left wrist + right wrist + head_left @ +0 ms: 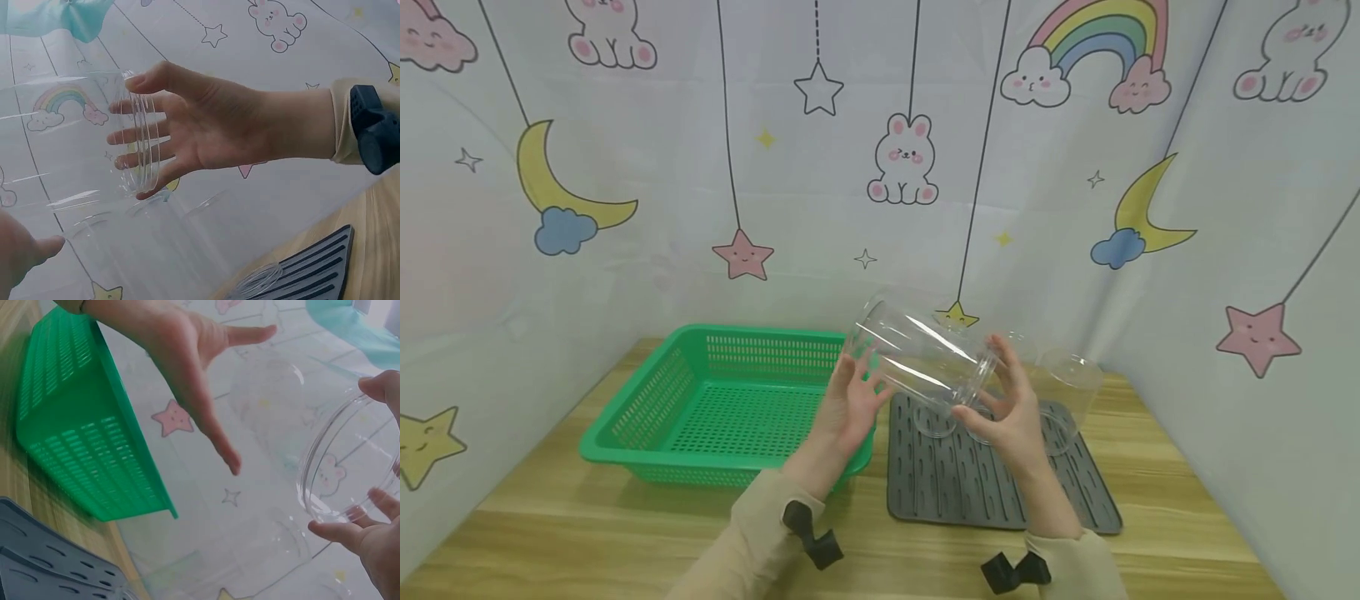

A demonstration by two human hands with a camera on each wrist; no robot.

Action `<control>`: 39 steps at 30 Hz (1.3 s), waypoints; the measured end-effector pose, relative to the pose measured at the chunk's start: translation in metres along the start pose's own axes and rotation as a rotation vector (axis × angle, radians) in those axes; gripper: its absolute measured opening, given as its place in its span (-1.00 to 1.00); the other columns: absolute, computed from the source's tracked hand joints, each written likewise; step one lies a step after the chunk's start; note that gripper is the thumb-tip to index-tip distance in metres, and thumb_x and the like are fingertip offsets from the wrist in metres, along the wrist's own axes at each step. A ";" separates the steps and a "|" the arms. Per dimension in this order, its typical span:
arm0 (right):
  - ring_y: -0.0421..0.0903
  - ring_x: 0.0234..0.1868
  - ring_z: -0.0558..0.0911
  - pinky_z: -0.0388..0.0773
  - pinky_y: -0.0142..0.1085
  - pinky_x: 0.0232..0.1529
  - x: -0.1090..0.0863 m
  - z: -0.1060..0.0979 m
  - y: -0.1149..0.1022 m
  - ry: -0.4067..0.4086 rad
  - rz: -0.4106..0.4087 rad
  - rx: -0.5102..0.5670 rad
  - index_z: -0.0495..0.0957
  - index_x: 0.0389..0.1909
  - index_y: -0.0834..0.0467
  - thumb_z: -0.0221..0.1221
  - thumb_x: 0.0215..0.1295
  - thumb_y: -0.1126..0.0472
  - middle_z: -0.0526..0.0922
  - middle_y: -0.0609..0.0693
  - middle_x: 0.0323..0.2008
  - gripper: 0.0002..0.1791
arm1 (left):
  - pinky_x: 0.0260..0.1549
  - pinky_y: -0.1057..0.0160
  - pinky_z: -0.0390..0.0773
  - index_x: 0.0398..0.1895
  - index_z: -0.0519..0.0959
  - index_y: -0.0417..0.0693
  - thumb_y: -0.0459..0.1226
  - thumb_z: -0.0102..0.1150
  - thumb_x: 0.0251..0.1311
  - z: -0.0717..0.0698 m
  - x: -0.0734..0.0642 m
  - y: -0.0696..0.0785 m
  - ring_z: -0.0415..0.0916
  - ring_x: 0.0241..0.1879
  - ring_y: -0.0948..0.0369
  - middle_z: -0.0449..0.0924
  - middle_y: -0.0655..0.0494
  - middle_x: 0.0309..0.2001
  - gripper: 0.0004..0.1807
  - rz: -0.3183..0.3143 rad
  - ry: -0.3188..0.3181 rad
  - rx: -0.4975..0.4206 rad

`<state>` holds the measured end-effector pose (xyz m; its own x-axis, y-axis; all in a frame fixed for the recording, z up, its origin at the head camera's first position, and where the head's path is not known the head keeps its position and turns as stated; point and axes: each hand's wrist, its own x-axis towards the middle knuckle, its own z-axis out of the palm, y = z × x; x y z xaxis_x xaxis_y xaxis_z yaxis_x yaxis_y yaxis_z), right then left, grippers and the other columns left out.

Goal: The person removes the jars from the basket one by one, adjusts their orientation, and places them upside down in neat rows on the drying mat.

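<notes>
A clear, see-through jar [917, 354] is held up in the air, lying tilted with its ringed end lower and to the right. My right hand [1018, 425] grips that ringed end, thumb on the near side and fingers spread round it. At the other end is my left hand [847, 408], its fingers straight and the hand beside the jar wall. The right wrist view shows the left hand [194, 369] with thumb and fingers wide apart. Below and behind, several similar clear jars [1071, 396] stand on a grey ridged mat [955, 500].
A green slotted basket [617, 417] sits on the wooden table [587, 533] to the left of the mat. Behind the table hangs a white cloth [820, 192] printed with stars, moons and rabbits. Black camera mounts [812, 537] are strapped at both sleeves.
</notes>
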<state>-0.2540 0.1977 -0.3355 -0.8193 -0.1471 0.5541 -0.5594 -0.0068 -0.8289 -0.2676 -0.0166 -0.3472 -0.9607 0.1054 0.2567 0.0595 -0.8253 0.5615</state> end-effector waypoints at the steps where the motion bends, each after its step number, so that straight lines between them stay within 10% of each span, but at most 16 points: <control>1: 0.28 0.50 0.01 0.23 0.27 0.30 0.000 0.001 0.000 -0.001 -0.001 0.007 -0.02 0.52 0.23 0.27 -0.01 0.57 -0.01 0.18 0.52 0.05 | 0.46 -0.27 -0.23 0.58 -0.39 0.14 0.15 0.56 -0.37 0.001 0.000 -0.002 -0.35 0.54 -0.22 -0.40 -0.19 0.57 0.55 -0.010 -0.002 -0.018; 11: 0.20 0.50 0.04 0.23 0.32 0.29 0.000 0.004 0.006 -0.017 0.010 0.014 -0.01 0.52 0.19 0.30 -0.01 0.54 0.00 0.10 0.53 0.06 | 0.47 -0.22 -0.12 0.55 -0.41 -0.12 0.20 0.53 -0.37 0.006 0.001 -0.009 -0.21 0.52 -0.24 -0.28 -0.20 0.57 0.59 -0.070 -0.057 -0.074; 39: 0.28 0.52 -0.04 0.11 0.42 0.29 0.001 -0.001 0.006 -0.073 0.040 0.048 -0.12 0.55 0.16 0.35 0.05 0.39 -0.09 0.21 0.54 0.12 | 0.42 -0.27 0.02 0.57 -0.20 0.05 0.01 0.49 -0.04 0.005 -0.001 -0.011 -0.11 0.52 -0.18 -0.08 -0.09 0.56 0.26 -0.034 -0.021 -0.092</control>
<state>-0.2583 0.1982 -0.3398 -0.8283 -0.2202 0.5152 -0.5187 -0.0463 -0.8537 -0.2660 -0.0050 -0.3496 -0.9557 0.1452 0.2560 0.0008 -0.8685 0.4957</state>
